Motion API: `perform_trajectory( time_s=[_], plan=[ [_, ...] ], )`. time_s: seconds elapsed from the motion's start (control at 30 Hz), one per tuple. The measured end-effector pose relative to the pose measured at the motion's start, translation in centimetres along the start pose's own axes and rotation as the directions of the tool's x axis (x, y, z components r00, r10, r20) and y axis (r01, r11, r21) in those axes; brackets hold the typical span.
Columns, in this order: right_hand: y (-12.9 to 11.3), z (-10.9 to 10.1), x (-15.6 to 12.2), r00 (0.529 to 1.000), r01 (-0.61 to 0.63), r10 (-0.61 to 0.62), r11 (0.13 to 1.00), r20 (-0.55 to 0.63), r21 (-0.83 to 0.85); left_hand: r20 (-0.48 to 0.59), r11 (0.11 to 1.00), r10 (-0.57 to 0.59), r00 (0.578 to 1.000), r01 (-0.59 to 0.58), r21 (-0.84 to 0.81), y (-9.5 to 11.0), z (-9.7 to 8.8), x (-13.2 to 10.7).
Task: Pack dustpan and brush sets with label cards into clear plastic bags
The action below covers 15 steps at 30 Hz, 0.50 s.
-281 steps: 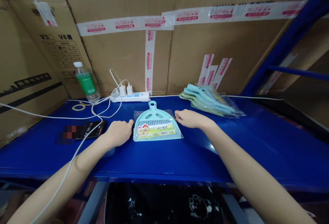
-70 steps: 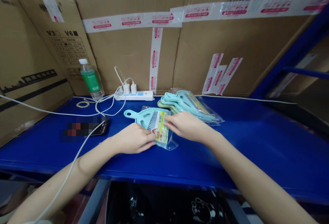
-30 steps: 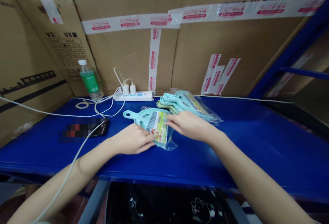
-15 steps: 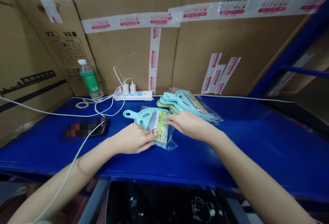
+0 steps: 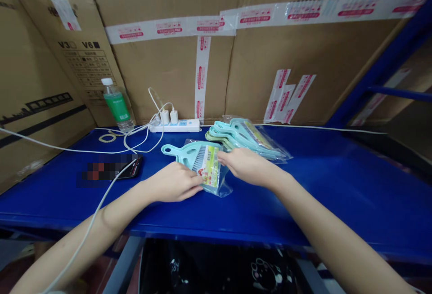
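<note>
Near edge: dark cloth with a white print (image 5: 263, 273) shows below the worktop (image 5: 344, 181).
Forearms: come in over the near edge from both sides, converging at mid-worktop; palms down, wrists low.
Left hand (image 5: 173, 181): fingers curled closed, thumb over the printed card, other fingers by the rim closest to the near edge; has hold of the set there, presumably to steady it against sliding.
Right hand (image 5: 248, 164): fingers drawn nearly together, tips at the plastic along the card's right border. Whether the film is pinched or only touched: cannot tell. Placement would suit working the slack film while the left hand anchors.
Bagged dustpan set (image 5: 208, 166): light blue, lying flat between near and back edges, handle toward the left edge, brush and printed card (image 5: 211, 168) facing up, loose film beyond the mouth. Turned this way, the film end sits within reach of both hands.
Phone (image 5: 133, 168): flat, left part of the worktop, partly masked; a white cable (image 5: 90, 229) crosses it and the left forearm.
Pile of bagged sets (image 5: 241, 134): blue over green, toward the back edge, likely kept there to free working room.
Beige ring (image 5: 107, 142): near the back-left corner.
Power strip (image 5: 189, 126): along the back edge, chargers plugged in.
Bottle (image 5: 117, 106): green label, upright but leaning in view, back-left corner.
Cardboard (image 5: 162, 69): taped, behind the back edge.
</note>
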State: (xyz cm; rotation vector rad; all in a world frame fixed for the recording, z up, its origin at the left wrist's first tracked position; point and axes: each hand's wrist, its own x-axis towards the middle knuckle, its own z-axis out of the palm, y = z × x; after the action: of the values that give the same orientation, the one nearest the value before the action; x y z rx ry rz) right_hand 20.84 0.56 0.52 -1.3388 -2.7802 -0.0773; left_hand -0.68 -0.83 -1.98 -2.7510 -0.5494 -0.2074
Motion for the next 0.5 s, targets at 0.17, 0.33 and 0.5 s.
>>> perform_trajectory(
  time_s=[0.17, 0.33, 0.5],
  plan=[
    [-0.2, -0.21, -0.05, 1.0, -0.01, 0.01, 1.0, 0.027, -0.014, -0.002, 1.0, 0.0, 1.0, 0.0, 0.003, -0.03, -0.07, 0.04],
    [-0.3, -0.31, -0.15, 0.999, -0.023, 0.023, 1.0, 0.038, 0.001, 0.005, 1.0, -0.002, 1.0, 0.002, 0.0, -0.05, -0.02, -0.03],
    [-0.24, -0.15, -0.18, 1.0, -0.007, 0.007, 1.0, 0.023, -0.019, 0.009, 1.0, -0.006, 1.0, 0.006, -0.007, -0.01, -0.06, -0.05]
  ],
)
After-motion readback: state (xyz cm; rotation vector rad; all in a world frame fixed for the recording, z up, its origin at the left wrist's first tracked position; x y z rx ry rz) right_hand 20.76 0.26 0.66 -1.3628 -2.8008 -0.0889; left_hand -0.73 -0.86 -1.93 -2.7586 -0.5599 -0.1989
